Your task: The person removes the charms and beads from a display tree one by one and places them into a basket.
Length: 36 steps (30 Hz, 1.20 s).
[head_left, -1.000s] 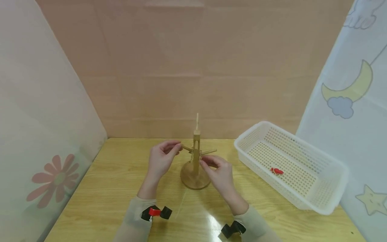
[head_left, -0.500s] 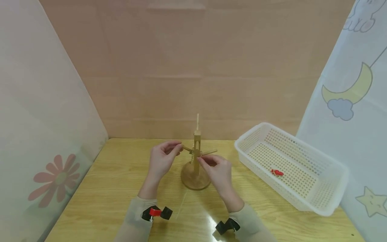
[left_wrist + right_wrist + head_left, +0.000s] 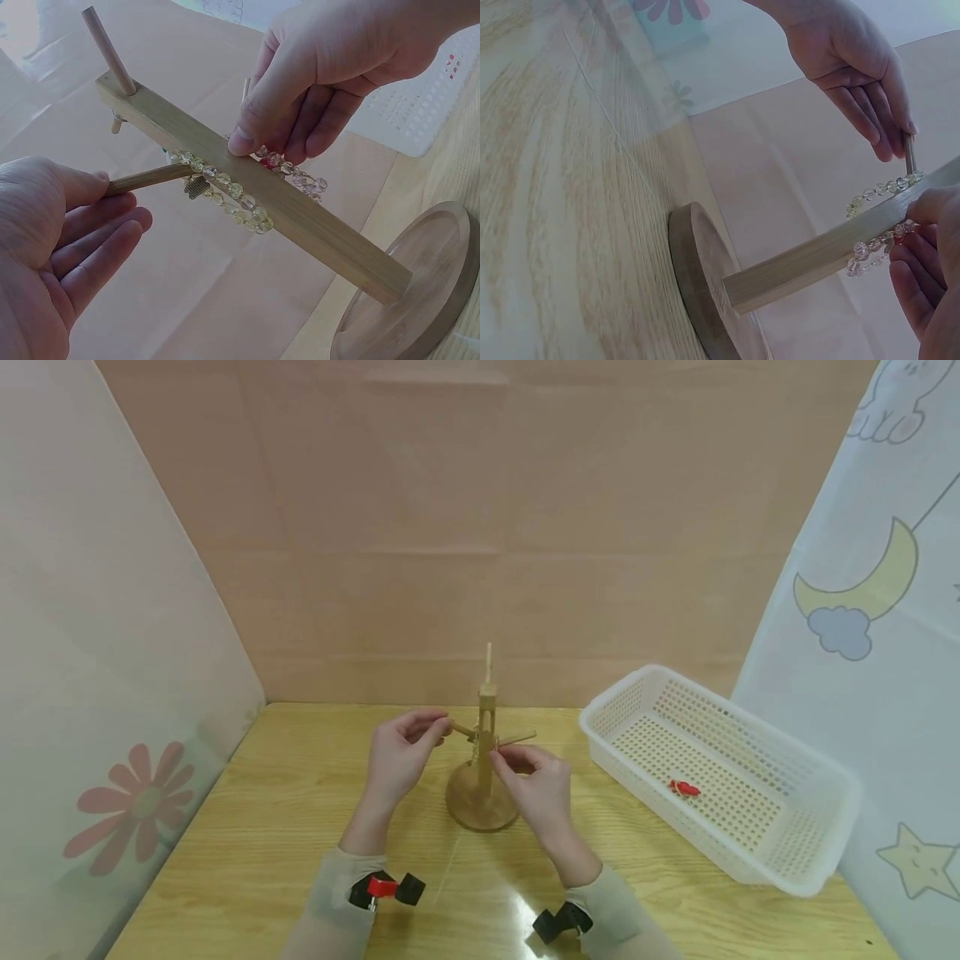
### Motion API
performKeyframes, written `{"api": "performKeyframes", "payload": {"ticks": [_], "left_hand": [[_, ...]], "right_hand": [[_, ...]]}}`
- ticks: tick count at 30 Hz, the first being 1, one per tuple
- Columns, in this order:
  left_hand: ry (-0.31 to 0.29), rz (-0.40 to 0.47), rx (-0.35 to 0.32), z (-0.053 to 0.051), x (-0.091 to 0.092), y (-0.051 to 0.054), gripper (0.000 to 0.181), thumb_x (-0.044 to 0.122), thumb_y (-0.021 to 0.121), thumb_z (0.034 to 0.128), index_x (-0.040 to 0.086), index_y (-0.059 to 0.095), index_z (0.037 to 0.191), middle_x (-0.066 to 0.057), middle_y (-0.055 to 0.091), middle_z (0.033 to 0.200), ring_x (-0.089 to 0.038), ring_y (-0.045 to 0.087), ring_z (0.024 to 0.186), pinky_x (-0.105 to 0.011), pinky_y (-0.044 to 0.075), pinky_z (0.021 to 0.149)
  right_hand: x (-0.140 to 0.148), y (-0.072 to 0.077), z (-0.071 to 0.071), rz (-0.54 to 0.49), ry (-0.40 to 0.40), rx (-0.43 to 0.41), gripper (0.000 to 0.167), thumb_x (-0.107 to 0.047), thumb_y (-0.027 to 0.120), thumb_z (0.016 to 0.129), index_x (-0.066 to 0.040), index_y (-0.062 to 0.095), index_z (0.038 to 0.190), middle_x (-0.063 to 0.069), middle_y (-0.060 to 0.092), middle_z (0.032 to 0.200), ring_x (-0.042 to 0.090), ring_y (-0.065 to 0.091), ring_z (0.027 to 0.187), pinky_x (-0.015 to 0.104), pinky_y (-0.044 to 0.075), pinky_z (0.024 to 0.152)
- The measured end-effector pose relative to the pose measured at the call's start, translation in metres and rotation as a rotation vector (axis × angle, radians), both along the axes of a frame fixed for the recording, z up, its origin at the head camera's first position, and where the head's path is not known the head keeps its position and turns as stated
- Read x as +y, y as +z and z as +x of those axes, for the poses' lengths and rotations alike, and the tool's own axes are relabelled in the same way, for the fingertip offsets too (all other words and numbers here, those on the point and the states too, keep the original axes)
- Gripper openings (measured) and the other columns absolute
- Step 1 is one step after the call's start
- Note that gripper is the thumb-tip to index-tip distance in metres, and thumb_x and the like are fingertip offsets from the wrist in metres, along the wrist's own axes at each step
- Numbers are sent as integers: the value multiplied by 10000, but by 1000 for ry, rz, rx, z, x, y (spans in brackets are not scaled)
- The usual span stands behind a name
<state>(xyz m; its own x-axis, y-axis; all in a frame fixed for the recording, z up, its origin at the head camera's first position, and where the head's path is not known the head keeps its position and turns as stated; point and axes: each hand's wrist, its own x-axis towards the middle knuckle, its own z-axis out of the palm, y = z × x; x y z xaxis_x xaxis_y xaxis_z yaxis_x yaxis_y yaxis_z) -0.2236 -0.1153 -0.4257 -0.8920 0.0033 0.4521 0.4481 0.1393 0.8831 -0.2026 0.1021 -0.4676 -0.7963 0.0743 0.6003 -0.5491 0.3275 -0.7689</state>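
Observation:
A wooden bracelet stand (image 3: 486,777) with a round base (image 3: 472,814) and side pegs stands upright at mid-table. My left hand (image 3: 399,756) pinches the tip of its left peg (image 3: 150,178) between thumb and fingers. A yellow beaded bracelet (image 3: 259,219) with a small metal charm hangs on that peg, against the post. My right hand (image 3: 542,787) is at the post's right side, below the right peg (image 3: 519,737). Its thumb lies against the post's edge, fingers curled by a pink beaded bracelet (image 3: 861,249); the contact is partly hidden.
To the right stands a white perforated plastic basket (image 3: 720,839) with a small red item (image 3: 684,788) in it. The pale wood table (image 3: 300,793) meets a pinkish backdrop (image 3: 390,610) behind the stand. Printed cloths hang at both sides.
My right hand has shifted slightly left and up, its thumb now against the post. My left hand keeps its pinch on the left peg. The stand stays in place.

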Motion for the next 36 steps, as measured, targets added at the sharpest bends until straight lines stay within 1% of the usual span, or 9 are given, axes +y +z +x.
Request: {"api": "performKeyframes", "payload": {"ticks": [4,8,11,16,22,27,29,34,36], "left_hand": [[2,0,1,1,0,1,107,33,758,1003,-1,803,1095,-120,807,980,-214,784,868,-316,662,767],[1,1,2,2,0,2,109,27,757,1002,-7,802,1096,-126,807,984,-278,787,882,-307,661,764],[1,2,2,2,0,3,111,20,754,1002,-12,800,1098,-131,807,987,-297,787,889,-304,660,765],[2,-4,1,2,0,2,113,12,751,1002,-12,800,1101,-128,807,986,-279,788,889,-307,661,767],[4,5,-3,2,0,2,110,10,751,1002,-18,801,1096,-133,806,981,-245,787,882,-311,662,769],[4,10,-10,2,0,2,117,22,755,1003,-25,799,1101,-135,807,990,-240,787,886,-307,661,772],[1,10,-10,2,0,3,124,25,756,1003,-33,796,1105,-138,806,992,-261,788,889,-304,661,770],[-8,15,-6,2,0,2,124,23,755,1003,-37,794,1105,-148,805,991,-365,780,906,-299,659,767],[-9,14,-9,2,0,3,121,28,755,1005,-28,797,1103,-143,805,991,-371,779,912,-299,659,769]], "right_hand": [[0,0,1,10,-3,5,63,-27,887,873,-28,841,916,51,807,890,234,773,732,182,617,662],[0,0,1,28,-7,3,69,-85,881,901,-36,843,932,40,809,898,203,772,738,204,628,660],[0,0,1,34,-6,6,85,-114,870,919,-36,841,935,36,810,901,194,770,736,210,630,657],[1,-2,0,30,-9,21,41,-63,876,900,-64,843,924,21,809,893,186,767,722,203,625,647],[1,-2,-1,38,-12,61,81,-22,880,879,-81,844,921,18,808,887,172,761,706,193,617,632],[1,-1,-1,52,-19,78,78,-23,878,882,-82,843,918,10,807,883,159,758,702,187,613,632],[1,-1,-1,52,-19,81,61,-31,875,887,-74,841,915,9,807,880,161,757,698,193,615,630],[1,0,-1,32,-16,87,68,-17,876,879,-58,838,918,20,806,878,183,757,693,242,634,626],[2,0,-1,22,-18,98,70,-5,874,876,-47,834,914,34,805,875,201,758,688,264,640,624]]}}
